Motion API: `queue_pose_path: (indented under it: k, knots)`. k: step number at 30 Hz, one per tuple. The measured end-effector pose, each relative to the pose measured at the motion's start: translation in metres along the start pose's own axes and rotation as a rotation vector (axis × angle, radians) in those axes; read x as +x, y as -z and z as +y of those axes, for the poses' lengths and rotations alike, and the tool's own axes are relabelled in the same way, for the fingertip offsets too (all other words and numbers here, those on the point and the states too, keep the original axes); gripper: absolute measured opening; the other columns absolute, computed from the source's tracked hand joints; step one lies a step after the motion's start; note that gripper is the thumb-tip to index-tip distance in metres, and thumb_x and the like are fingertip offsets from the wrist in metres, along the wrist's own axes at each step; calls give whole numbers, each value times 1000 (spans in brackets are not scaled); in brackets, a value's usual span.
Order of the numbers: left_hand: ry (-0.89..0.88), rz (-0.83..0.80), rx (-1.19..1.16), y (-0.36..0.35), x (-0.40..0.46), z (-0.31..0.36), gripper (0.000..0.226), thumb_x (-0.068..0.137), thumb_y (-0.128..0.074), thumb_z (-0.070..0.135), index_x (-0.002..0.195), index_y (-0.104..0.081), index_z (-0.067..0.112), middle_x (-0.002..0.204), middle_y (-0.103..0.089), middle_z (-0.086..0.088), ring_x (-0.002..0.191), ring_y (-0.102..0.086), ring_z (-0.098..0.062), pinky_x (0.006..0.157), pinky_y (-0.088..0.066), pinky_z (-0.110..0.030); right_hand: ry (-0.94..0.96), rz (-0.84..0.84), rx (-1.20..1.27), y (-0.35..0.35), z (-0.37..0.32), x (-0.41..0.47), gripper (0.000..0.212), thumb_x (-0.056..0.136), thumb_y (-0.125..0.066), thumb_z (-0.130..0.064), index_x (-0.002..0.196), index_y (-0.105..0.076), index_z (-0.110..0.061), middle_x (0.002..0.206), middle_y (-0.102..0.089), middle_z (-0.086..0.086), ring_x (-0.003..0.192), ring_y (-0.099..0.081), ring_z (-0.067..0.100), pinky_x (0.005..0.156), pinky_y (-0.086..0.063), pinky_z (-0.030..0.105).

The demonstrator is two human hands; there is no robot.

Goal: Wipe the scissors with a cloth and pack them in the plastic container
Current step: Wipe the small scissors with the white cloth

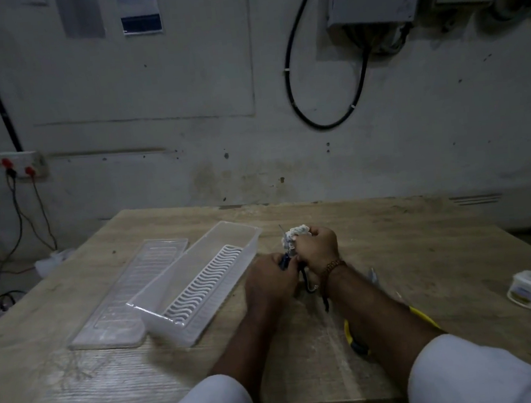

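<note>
My left hand (272, 278) grips the dark handle of a pair of scissors (285, 261), whose thin tip pokes up past the cloth. A bunched white cloth (294, 235) is wrapped around the blades, with my right hand (318, 248) closed on it. Both hands meet above the middle of the wooden table (422, 252). To the left lies the long clear plastic container (200, 281) with a white wavy grid insert inside. Its flat clear lid (130, 290) rests beside it, further left.
Another pair of scissors with yellow handles (353, 338) lies under my right forearm, its metal tip showing at the arm's far side. A small white jar (527, 289) stands near the table's right edge. Cables and a socket strip hang at the left wall.
</note>
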State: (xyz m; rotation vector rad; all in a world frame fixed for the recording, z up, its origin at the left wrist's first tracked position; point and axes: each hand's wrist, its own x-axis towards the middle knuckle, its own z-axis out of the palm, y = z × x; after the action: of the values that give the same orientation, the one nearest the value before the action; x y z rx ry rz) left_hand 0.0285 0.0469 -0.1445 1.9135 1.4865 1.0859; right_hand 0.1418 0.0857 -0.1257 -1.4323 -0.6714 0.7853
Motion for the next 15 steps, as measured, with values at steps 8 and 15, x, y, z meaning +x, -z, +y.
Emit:
queue_pose_path:
  k: [8, 15]
  knots:
    - [-19, 7, 17, 5, -7, 3, 52, 96, -67, 51, 58, -51, 19, 56, -48, 3, 51, -44, -7, 48, -31, -29, 85, 65, 18, 10, -24, 8, 17, 82, -70, -7, 98, -76, -5, 95, -77, 11, 83, -72, 23, 59, -58, 23]
    - [-83, 43, -28, 7, -11, 2, 60, 91, -72, 52, 53, -42, 18, 49, -37, 3, 46, -36, -6, 47, -24, -29, 324, 117, 153, 80, -113, 47, 9, 90, -66, 2, 92, -73, 7, 84, -72, 20, 66, -71, 28, 61, -58, 38]
